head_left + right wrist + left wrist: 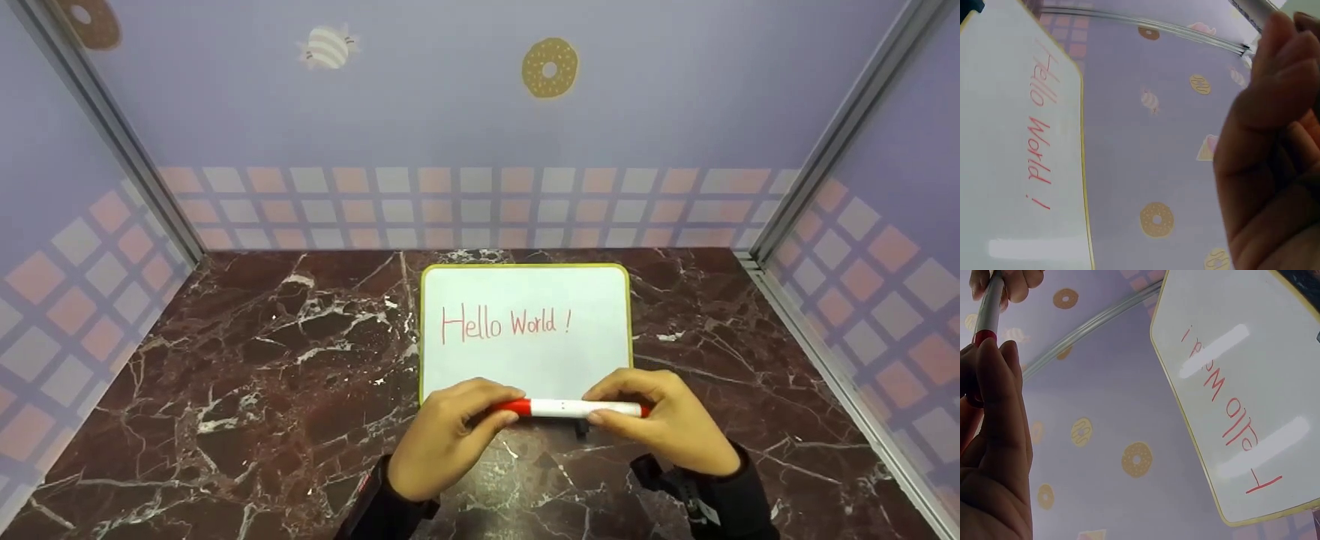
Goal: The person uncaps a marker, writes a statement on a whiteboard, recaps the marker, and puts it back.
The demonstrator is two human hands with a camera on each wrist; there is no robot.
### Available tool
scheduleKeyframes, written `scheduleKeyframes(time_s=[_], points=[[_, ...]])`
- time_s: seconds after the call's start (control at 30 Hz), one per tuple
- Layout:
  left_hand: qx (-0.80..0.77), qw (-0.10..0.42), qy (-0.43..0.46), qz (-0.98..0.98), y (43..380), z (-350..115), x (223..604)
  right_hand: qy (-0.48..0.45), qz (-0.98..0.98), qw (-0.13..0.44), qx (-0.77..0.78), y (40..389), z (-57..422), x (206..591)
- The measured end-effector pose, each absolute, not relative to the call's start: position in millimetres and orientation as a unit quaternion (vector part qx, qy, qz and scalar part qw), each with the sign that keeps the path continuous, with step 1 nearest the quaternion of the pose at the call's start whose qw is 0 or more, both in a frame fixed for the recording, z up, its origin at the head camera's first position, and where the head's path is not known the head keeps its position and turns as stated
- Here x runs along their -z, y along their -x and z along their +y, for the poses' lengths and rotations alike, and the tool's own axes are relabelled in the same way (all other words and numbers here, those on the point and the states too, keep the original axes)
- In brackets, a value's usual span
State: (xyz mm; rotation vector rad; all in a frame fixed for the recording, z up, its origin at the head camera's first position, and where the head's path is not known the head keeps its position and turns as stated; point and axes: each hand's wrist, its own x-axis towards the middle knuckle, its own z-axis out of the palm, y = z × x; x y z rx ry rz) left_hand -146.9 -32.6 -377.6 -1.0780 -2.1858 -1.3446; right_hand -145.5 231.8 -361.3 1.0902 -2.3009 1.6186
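Observation:
A white marker (555, 408) with a red cap lies level between my two hands, in front of the whiteboard's lower edge. My left hand (454, 431) pinches the red cap end between thumb and fingers. With thumb and fingers, my right hand (664, 416) grips the white barrel near its other end. Behind them the yellow-edged whiteboard (525, 360) bears "Hello World !" in red writing. The left wrist view shows the cap end of the marker (989, 318) in the fingers; in the right wrist view only a bit of the barrel (1253, 12) shows above the fingers.
The whiteboard stands on a dark red marbled table (300, 390). Part of a small black support (582, 428) shows below its lower edge. Purple walls (450, 112) with doughnut and sweet prints and checked bands enclose the table at the back and both sides, with metal strips (840, 135) at the corners.

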Motion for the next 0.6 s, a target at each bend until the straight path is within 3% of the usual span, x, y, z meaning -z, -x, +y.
scheduleKeyframes(time_s=[0.23,0.6], points=[[0.444,0.171,0.382,-0.793,149.1,-35.8,384.1,-0.345,-0.817,0.021,-0.462,148.8,234.3,373.3],[0.393,0.178,0.370,-0.823,145.9,-38.7,383.0,-0.374,-0.828,0.036,-0.416,146.4,233.4,374.6]])
